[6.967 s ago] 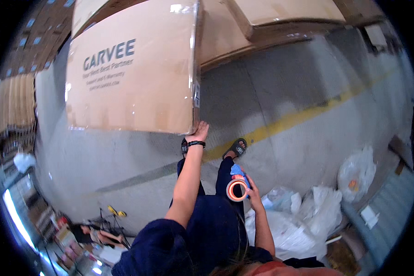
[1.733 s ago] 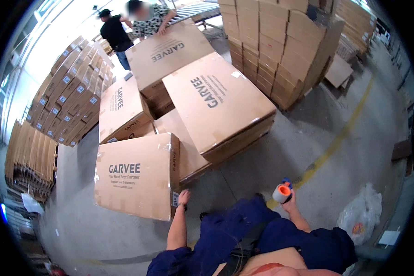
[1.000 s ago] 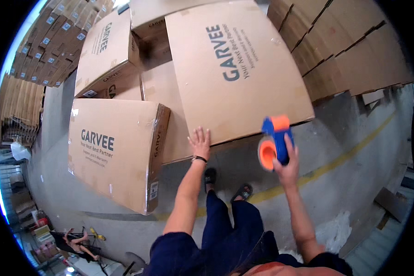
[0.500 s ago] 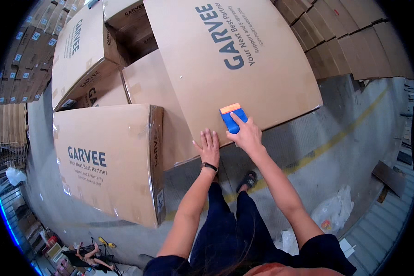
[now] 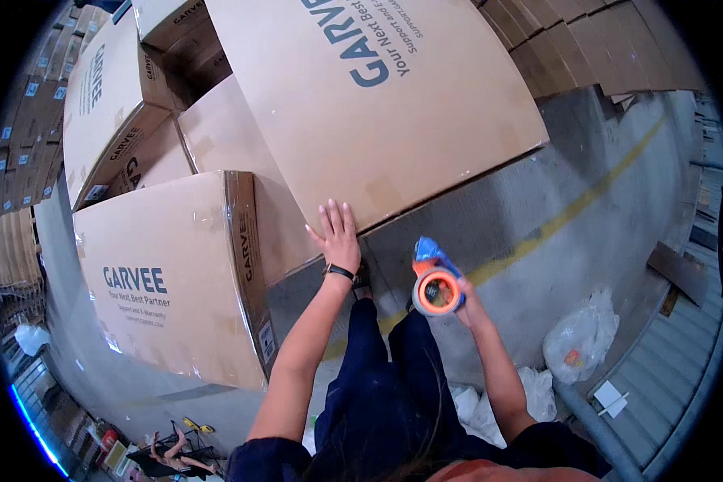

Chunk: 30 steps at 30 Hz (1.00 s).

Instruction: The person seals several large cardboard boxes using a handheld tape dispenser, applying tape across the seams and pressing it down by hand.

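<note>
My left hand (image 5: 340,235) lies flat, fingers stretched, on the near corner of a large brown cardboard box (image 5: 426,161). A dark band circles that wrist. Off the box's near edge, my right hand (image 5: 467,303) grips a blue and orange tape dispenser (image 5: 436,259), held over the floor with its tape roll facing up. Its fingers are partly hidden behind the dispenser. Below the large box, another carton (image 5: 253,177) shows its side. A further carton (image 5: 169,273) stands tilted to the left, with clear tape along its edges.
More cartons (image 5: 108,96) are piled at the far left, and stacked boxes (image 5: 602,52) line the far right. A yellow line (image 5: 566,217) crosses the concrete floor. Clear plastic bags (image 5: 580,337) lie at the right, near a grey rail (image 5: 598,430). Another person (image 5: 173,454) is at the lower left.
My right hand has drawn the tape dispenser back from the box top, toward me, and turned it so the roll shows. My left hand stays on the box corner. The view has shifted slightly.
</note>
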{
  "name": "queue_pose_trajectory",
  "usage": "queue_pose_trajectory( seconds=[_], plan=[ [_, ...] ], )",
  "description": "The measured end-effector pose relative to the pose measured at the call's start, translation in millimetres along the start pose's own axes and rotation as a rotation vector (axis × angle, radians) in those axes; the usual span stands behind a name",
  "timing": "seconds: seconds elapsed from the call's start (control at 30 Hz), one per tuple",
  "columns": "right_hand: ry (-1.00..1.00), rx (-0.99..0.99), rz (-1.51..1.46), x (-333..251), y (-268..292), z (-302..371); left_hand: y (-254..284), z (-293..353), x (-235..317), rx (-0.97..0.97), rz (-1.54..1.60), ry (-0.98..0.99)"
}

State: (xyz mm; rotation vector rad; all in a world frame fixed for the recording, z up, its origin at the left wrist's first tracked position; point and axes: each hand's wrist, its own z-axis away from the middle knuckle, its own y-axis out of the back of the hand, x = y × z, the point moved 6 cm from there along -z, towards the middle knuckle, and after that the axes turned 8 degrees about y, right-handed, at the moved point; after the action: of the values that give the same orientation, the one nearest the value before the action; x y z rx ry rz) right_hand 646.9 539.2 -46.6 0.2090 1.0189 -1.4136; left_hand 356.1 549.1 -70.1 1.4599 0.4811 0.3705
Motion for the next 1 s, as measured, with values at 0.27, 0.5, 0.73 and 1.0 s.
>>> queue_pose_trajectory(
  seconds=[0.27, 0.5, 0.73, 1.0],
  plan=[
    [-0.137, 0.187, -0.644, -17, -70, 30, 48, 16, -7, -0.163, 0.73, -0.114],
    [-0.177, 0.217, -0.567, 13, -62, 45, 88, 71, 41, -0.149, 1.207, -0.215],
    [-0.325, 0.012, -0.603, 7, -56, 86, 80, 93, 30, -0.75, 1.416, -0.162],
    [-0.586, 0.138, -1.321, 0, -125, 99, 40, 43, 20, -1.722, 1.76, -0.327]
  ],
)
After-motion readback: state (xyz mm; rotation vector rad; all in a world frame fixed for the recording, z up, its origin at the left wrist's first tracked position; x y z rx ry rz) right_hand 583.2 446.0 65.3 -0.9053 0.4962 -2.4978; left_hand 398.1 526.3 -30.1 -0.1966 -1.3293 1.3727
